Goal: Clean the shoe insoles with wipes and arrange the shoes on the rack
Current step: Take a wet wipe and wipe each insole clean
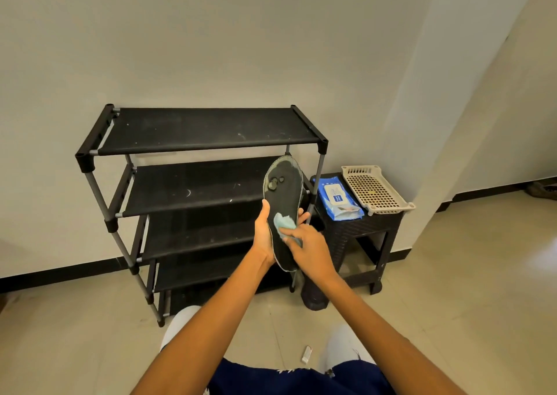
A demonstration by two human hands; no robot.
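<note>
Before rack (208, 129): one insole (281, 201), one wipe (284, 224).

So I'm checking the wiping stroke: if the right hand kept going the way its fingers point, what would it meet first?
The right hand points up-left, pressing the wipe on the insole. Next would likely come the left hand's thumb at the insole's edge.

You held a matt dark insole (281, 201), worn grey at the toe, and a soft pale cloth wipe (284, 224). The rack (199, 141) had matt black fabric shelves, dusty, on dull metal tubes. The wipes pack (339, 198) looked glossy plastic; the basket (376, 189), perforated plastic.
</note>
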